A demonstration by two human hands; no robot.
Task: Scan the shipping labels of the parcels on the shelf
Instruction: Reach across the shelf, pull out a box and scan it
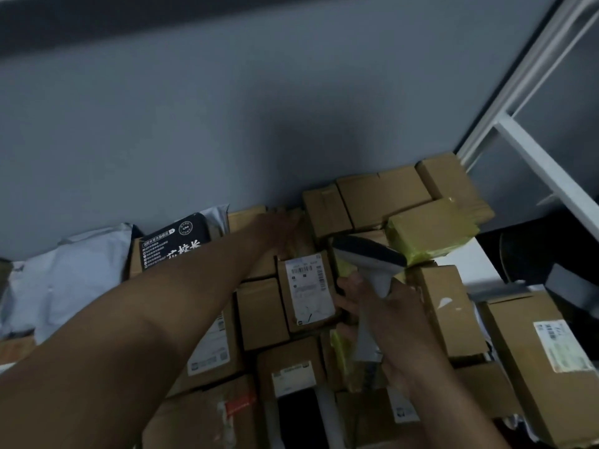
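Several brown cardboard parcels are packed on the shelf against a grey wall. My right hand point(382, 315) grips the handle of a grey barcode scanner point(368, 256), whose head sits just right of a small upright parcel point(306, 294) with a white shipping label point(308, 281). My left hand point(280, 226) reaches far back and rests on a cardboard parcel point(246, 215) at the wall; motion blur hides how its fingers lie. Other labelled parcels lie lower down point(212, 348) and at the right point(562, 345).
A black printed box point(176, 239) and grey plastic mailers point(74, 270) lie at the left. A parcel wrapped in yellow tape point(431, 231) sits right of the scanner. The white metal shelf frame point(534, 157) rises at the right.
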